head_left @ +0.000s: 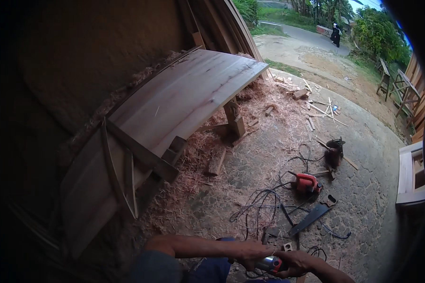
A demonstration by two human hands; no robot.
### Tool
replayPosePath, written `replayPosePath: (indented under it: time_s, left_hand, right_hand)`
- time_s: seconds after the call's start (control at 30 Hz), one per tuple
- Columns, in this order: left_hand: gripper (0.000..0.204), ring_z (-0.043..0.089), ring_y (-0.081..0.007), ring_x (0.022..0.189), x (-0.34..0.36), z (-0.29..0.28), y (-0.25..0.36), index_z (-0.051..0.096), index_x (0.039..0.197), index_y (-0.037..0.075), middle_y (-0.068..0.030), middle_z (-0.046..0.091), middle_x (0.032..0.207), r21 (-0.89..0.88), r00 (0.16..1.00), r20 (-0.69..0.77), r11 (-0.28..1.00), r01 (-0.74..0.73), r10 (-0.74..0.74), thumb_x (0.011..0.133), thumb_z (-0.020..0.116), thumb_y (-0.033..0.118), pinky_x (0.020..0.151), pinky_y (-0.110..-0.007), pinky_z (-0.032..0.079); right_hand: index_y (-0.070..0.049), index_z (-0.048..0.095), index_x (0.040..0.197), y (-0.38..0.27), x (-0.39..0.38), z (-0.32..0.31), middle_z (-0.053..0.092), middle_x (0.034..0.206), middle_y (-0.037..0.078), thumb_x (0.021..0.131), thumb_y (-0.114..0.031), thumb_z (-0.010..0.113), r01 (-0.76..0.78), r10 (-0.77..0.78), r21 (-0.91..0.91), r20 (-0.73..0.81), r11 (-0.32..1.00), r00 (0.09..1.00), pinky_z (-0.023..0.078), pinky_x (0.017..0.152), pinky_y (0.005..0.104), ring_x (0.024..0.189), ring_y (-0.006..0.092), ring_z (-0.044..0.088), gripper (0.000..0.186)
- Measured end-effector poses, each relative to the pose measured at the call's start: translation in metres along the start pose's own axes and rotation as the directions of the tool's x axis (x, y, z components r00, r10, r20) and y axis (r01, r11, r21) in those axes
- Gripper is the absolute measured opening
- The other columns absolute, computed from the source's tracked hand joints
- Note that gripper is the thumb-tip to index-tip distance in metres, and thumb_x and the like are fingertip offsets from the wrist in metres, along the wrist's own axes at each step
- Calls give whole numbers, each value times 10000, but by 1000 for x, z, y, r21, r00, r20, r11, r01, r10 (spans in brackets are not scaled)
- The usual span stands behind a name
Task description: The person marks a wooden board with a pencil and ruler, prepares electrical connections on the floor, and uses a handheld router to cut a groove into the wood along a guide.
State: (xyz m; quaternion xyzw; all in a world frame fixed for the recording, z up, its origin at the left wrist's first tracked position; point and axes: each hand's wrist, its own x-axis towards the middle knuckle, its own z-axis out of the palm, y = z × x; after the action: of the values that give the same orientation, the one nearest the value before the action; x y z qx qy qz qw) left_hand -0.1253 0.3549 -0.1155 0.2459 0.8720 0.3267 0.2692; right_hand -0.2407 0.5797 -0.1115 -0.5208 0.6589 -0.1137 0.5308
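At far left I am seeing a dark wooden bar (139, 148) lying across a broad wooden panel (189, 87), its end jutting past the panel's right edge; it is probably bracing the boards. Under that edge a trestle leg (232, 115) is standing, apparently holding the panel off the concrete floor (363, 188), and shavings (203, 162) are piling thickly below.

At the floor's near side, in front of blue trousers (212, 270), the left hand (251, 251) is curling over a silver-and-red power tool (268, 263), fingers mostly closed on its body. The right hand (293, 262) is gripping the red end, nearly closed, though I cannot tell where its hidden fingertips are sitting. Both hands are likely steadying the tool close to the body for control.

Beyond them, black cables (264, 198) are looping over the floor, cluttering the way to a red electric planer (307, 183). A handsaw (311, 218) is lying just nearer than the planer. Toward the floor's right edge a pale wooden frame (406, 177) is standing well apart.
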Motion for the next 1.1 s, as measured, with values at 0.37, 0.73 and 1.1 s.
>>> replayPosePath:
  time_s: [0.37, 0.73, 1.1]
  left_hand:
    - [792, 675, -386, 1006, -157, -23, 127, 500, 1244, 58, -209, 674, 1106, -860, 416, -319, 445, 251, -852, 662, 822, 487, 856, -464, 527]
    - [499, 658, -192, 982, -208, -84, 116, 450, 1314, 55, -78, 617, 1107, -825, 483, -423, 107, -554, -767, 905, 734, 89, 871, -347, 571]
    - [172, 616, -103, 779, -214, -186, 159, 663, 970, 7, -6, 642, 836, -623, 266, -757, 538, -567, -596, 840, 775, 20, 703, -253, 489]
  right_hand:
    - [-66, 544, 1279, -261, -28, -58, 593, 1132, 166, 831, -177, 734, -21, -127, -184, -751, 983, 648, 502, 800, 455, 972, 362, 629, 499]
    - [100, 134, 1519, -350, 18, -23, 578, 1204, 353, 795, -368, 773, -69, 259, 306, -638, 950, 725, 516, 880, 489, 1078, 479, 626, 1073]
    - [7, 331, 1482, -385, 9, -110, 596, 1247, 194, 834, -269, 697, -366, -145, -247, -947, 897, 285, 409, 1017, 546, 1147, 354, 609, 794]
